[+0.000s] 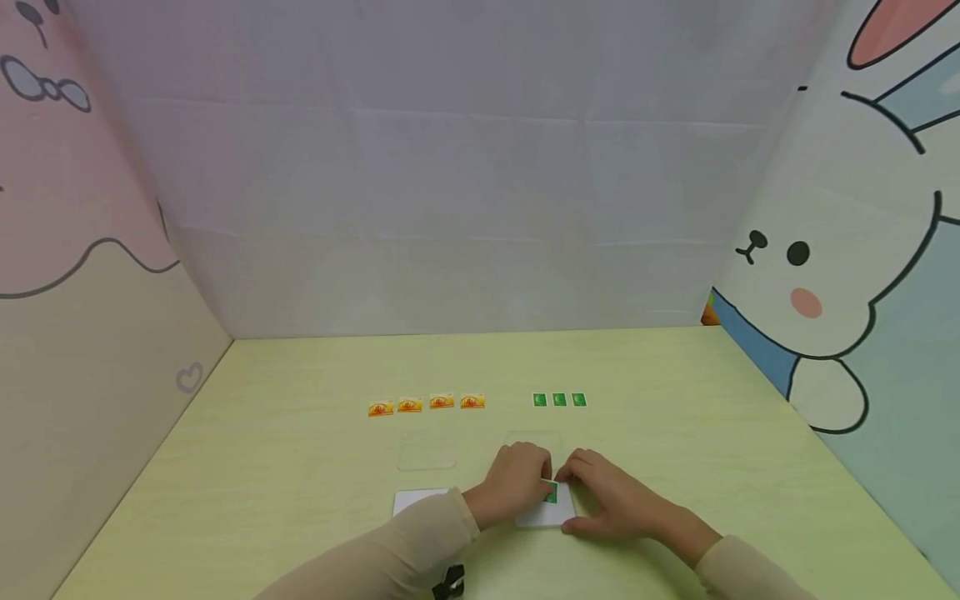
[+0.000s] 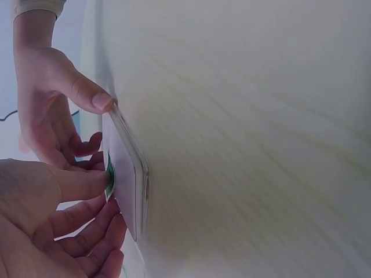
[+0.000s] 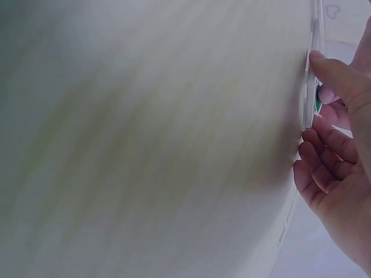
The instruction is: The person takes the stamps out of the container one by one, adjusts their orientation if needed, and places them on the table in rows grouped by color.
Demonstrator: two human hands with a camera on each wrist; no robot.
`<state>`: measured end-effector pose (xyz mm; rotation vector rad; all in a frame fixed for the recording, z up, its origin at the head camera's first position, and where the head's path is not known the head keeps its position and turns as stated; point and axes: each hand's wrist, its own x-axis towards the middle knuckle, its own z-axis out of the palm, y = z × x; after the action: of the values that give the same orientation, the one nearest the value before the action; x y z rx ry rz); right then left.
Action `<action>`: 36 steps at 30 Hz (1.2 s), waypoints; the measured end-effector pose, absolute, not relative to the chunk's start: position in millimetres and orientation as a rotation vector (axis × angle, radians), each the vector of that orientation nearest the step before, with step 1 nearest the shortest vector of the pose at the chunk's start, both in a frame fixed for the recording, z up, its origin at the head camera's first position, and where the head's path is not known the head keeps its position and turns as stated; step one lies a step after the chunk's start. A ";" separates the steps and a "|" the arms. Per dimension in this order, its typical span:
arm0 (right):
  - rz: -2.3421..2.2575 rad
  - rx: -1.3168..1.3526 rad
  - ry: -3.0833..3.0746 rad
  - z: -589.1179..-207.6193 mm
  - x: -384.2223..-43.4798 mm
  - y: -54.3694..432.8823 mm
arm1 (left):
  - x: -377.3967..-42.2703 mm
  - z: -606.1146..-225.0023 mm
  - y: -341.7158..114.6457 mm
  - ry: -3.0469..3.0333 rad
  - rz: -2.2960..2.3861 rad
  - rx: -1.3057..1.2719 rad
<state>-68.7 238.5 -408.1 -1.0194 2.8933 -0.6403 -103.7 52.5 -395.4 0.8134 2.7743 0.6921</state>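
My left hand (image 1: pixel 517 479) pinches a small green card with a white border (image 1: pixel 551 492), its thumb on the green face. The card stands slightly tilted against the top of a flat white block (image 1: pixel 542 515), which shows a clear layer along its lower edge in the left wrist view. My right hand (image 1: pixel 618 502) holds this block by its right side, thumb (image 3: pixel 324 63) at the near corner and fingers around the far one. A second white block (image 1: pixel 414 498) lies to the left, partly hidden by my left sleeve.
Several orange cards (image 1: pixel 442 401) lie in a row farther back, with three green cards (image 1: pixel 559 400) to their right. Two clear, thin trays or lids lie on the table (image 1: pixel 300 467), one at left (image 1: pixel 427 451), one (image 1: pixel 534 436) behind my left hand. A black object (image 1: pixel 450 582) shows below my left sleeve.
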 end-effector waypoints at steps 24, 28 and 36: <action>-0.618 -1.002 2.898 -407.3 -68.0 238.0 | -129.8 -383.3 42.3 2.430 0.901 0.670; -0.617 -0.995 2.901 -408.5 -68.5 238.5 | -130.4 -379.9 41.6 2.383 0.912 0.635; -0.607 -1.006 2.904 -408.5 -68.4 238.6 | -134.4 -379.0 40.9 2.339 0.876 0.629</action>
<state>-68.4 238.6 -408.5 -1.0062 2.9039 -0.6065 -134.4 40.9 -379.0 0.6289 2.3395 0.8763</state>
